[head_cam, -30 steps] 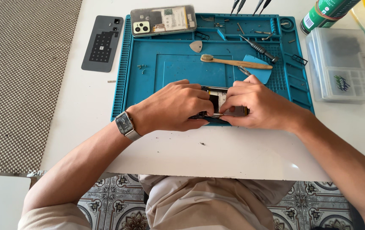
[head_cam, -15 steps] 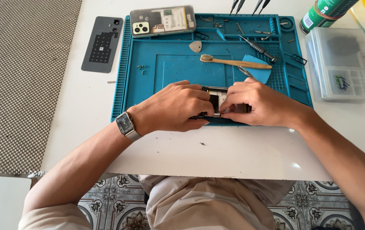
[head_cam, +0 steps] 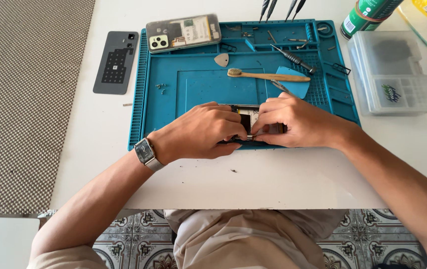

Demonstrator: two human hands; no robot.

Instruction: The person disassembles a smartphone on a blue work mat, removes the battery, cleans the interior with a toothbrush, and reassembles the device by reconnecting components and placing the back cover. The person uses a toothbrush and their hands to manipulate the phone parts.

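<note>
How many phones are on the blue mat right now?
2: an opened phone with a yellowish back at the blue silicone mat's top edge, another opened phone between left hand and right hand, mostly hidden.

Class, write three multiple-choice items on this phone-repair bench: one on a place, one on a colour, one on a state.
1. Where does the wooden-handled toothbrush lie?
A on the teal silicone work mat
B on the floor
C in the clear plastic box

2. What colour is the mat?
A red
B teal
C yellow

3. The opened phone is
A untouched
B held by both hands
C boxed

Answers: 1 A, it rests across the mat; 2 B, plainly teal; 3 B, the left hand and right hand both grip it.
</note>
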